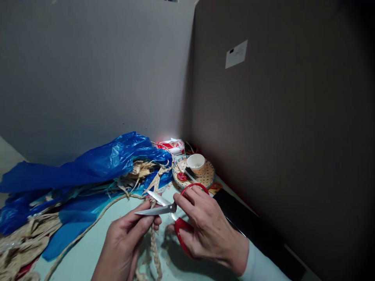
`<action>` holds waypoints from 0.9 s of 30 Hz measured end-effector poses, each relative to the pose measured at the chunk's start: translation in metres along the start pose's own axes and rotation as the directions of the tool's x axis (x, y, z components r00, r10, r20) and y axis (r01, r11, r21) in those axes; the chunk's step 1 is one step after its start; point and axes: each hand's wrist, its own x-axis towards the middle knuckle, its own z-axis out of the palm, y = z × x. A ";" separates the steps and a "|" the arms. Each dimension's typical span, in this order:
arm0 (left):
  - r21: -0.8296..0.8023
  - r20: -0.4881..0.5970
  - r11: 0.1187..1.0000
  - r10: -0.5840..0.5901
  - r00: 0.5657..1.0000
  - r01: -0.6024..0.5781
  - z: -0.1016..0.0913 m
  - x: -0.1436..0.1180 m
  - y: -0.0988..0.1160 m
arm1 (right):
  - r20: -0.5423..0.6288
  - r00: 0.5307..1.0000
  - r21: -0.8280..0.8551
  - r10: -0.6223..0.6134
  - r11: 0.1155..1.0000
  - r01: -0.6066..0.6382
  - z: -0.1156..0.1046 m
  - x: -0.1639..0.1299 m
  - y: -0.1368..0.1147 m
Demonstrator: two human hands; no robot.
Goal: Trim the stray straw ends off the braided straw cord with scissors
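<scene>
My right hand [208,228] grips red-handled scissors [164,208], the steel blades parted and pointing left. The blades sit around the top end of a tan braided straw cord [155,249]. My left hand [129,238] pinches that braid just below the blades, thumb and fingers closed on it. The braid hangs down from my left hand toward the bottom of the view. A longer braided cord [88,230] trails off to the left across the pale green table [99,244].
A crumpled blue plastic bag [96,164] with loose straw strips [26,238] lies left. At the back corner sits a round woven tray [206,175] with a white cup [196,163] and a red lid [182,176]. Grey partition walls close in behind and right.
</scene>
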 end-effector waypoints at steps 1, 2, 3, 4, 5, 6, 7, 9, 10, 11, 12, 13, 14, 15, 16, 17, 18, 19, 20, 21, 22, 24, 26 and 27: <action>-0.006 0.017 1.000 -0.014 1.000 0.014 0.000 0.000 -0.001 | -0.015 1.000 -0.023 -0.011 1.000 0.011 0.000 0.000 0.001; -0.018 0.039 0.999 -0.028 0.999 0.029 0.000 0.000 -0.003 | -0.032 0.999 -0.045 -0.021 0.999 0.019 0.000 0.000 0.003; -0.027 0.055 0.999 -0.039 0.998 0.040 0.000 0.000 -0.004 | -0.048 0.999 -0.063 -0.025 0.998 0.022 0.000 -0.001 0.004; -0.018 0.045 0.999 -0.032 0.998 0.032 0.000 0.001 -0.005 | -0.060 0.998 -0.077 -0.026 0.997 0.022 0.000 -0.001 0.005; -0.011 0.033 1.000 -0.028 0.999 0.028 0.000 0.001 -0.006 | -0.064 0.998 -0.087 -0.025 0.996 0.020 0.000 -0.001 0.006; -0.011 0.023 0.999 -0.029 0.999 0.030 0.001 0.001 -0.007 | -0.061 0.998 -0.091 -0.025 0.996 0.019 0.000 -0.001 0.006; -0.010 0.013 0.999 -0.033 0.999 0.033 0.001 0.001 -0.007 | -0.057 0.998 -0.093 -0.025 0.995 0.019 0.000 -0.001 0.007; -0.001 -0.008 0.999 -0.034 0.999 0.034 0.002 0.000 -0.007 | -0.057 0.998 -0.098 -0.036 0.995 0.031 0.000 -0.002 0.007; 0.007 -0.019 0.999 -0.036 0.999 0.036 0.002 -0.001 -0.007 | -0.063 0.997 -0.103 -0.045 0.994 0.038 0.000 -0.002 0.008; 0.015 -0.032 0.999 -0.037 0.999 0.038 0.002 -0.001 -0.008 | -0.073 0.996 -0.107 -0.053 0.993 0.045 0.000 -0.003 0.008; 0.021 -0.046 0.999 -0.037 0.998 0.038 0.001 -0.001 -0.009 | -0.083 0.995 -0.110 -0.060 0.993 0.050 0.001 -0.003 0.009; 0.025 -0.063 0.999 -0.036 0.997 0.037 0.000 -0.001 -0.010 | -0.094 0.994 -0.110 -0.064 0.992 0.054 0.001 -0.004 0.009; 0.028 -0.083 0.999 -0.030 0.996 0.033 -0.001 0.000 -0.013 | -0.099 0.993 -0.105 -0.066 0.993 0.056 0.002 -0.004 0.010; 0.033 -0.106 0.999 -0.019 0.994 0.023 -0.002 0.001 -0.015 | -0.101 0.993 -0.096 -0.063 0.994 0.053 0.003 -0.005 0.011; 0.041 -0.123 0.999 -0.005 0.992 0.011 -0.003 0.002 -0.017 | -0.099 0.994 -0.083 -0.055 0.995 0.047 0.005 -0.005 0.012; 0.056 -0.129 0.998 0.007 0.992 0.001 -0.003 0.003 -0.019 | -0.096 0.994 -0.070 -0.048 0.997 0.041 0.006 -0.006 0.012; 0.075 -0.128 0.997 0.016 0.992 -0.006 -0.004 0.004 -0.020 | -0.091 0.995 -0.059 -0.039 0.998 0.034 0.007 -0.006 0.013; 0.092 -0.121 0.996 0.023 0.992 -0.012 -0.004 0.004 -0.020 | -0.087 0.996 -0.050 -0.031 0.998 0.026 0.009 -0.007 0.014; 0.105 -0.108 0.994 0.031 0.994 -0.019 -0.004 0.005 -0.020 | -0.084 0.996 -0.044 -0.024 0.999 0.020 0.010 -0.007 0.014; 0.112 -0.096 0.993 0.037 0.995 -0.026 -0.003 0.004 -0.019 | -0.085 0.996 -0.038 -0.019 0.999 0.016 0.011 -0.007 0.015; 0.112 -0.090 0.993 0.041 0.995 -0.031 -0.003 0.004 -0.018 | -0.085 0.996 -0.030 -0.014 0.999 0.012 0.012 -0.008 0.015; 0.096 -0.090 0.995 0.035 0.995 -0.027 -0.001 0.002 -0.014 | -0.087 0.996 0.003 0.003 1.000 -0.002 0.013 -0.008 0.015; 0.073 -0.098 0.997 0.002 0.995 0.005 0.001 0.000 -0.010 | -0.085 0.996 0.059 0.033 0.998 -0.028 0.014 -0.009 0.015; 0.062 -0.098 0.998 -0.018 0.995 0.025 0.002 -0.001 -0.009 | -0.086 0.994 0.095 0.059 0.994 -0.051 0.015 -0.008 0.015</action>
